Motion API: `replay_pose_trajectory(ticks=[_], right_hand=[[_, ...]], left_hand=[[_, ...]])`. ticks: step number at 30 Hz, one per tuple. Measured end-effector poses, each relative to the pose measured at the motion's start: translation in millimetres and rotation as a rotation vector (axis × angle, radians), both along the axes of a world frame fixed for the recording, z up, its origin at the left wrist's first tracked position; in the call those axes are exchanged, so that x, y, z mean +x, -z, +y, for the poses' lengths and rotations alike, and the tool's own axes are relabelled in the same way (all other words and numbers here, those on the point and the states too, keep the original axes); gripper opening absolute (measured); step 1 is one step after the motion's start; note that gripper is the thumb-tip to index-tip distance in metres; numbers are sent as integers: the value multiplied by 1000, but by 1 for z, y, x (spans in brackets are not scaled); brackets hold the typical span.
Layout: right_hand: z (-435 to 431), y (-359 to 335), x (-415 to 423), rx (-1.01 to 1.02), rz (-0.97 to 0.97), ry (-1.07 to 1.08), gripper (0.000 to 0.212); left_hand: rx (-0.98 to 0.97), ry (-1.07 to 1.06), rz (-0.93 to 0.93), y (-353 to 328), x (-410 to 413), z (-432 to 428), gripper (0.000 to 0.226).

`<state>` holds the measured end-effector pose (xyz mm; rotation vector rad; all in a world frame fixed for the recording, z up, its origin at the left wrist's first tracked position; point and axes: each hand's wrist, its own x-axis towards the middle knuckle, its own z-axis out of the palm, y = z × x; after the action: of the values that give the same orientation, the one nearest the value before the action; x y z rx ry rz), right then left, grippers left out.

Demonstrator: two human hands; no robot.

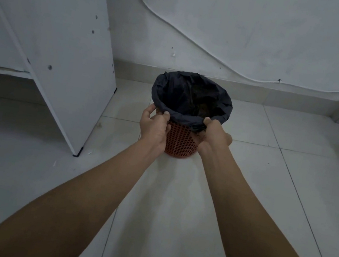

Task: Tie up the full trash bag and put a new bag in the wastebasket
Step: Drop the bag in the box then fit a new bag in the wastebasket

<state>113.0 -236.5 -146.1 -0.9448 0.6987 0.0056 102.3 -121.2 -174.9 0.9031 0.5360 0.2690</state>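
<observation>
A small red mesh wastebasket (180, 143) stands on the tiled floor near the wall. A black trash bag (192, 92) lines it, its edge folded over the rim, with dark trash inside. My left hand (155, 126) pinches the folded bag edge at the near left of the rim. My right hand (212, 135) pinches the bag edge at the near right. Both forearms reach straight out toward the basket.
A white cabinet panel (66, 43) stands on the left, its foot close to the basket's left side. A white cable (180, 29) runs along the wall behind. A skirting board (281, 97) lines the wall base. Pale floor tiles (175, 196) spread in front.
</observation>
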Motion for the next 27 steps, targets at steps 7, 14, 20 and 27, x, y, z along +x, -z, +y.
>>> replay_pose_trajectory(ticks=[7,14,20,27], right_hand=[[-3,-4,-1,8,25,13,26],[6,-2,-4,-3,44,-36,19],[18,-5,-8,20,46,-77,26],[25,-6,-10,27,47,-18,15]], left_hand=[[-12,106,-91,2,-7,9,63],[-142,84,-104,4,-11,14,59],[-210,97,-133,9,-14,6,59],[-183,76,-137,11,-14,4,53]])
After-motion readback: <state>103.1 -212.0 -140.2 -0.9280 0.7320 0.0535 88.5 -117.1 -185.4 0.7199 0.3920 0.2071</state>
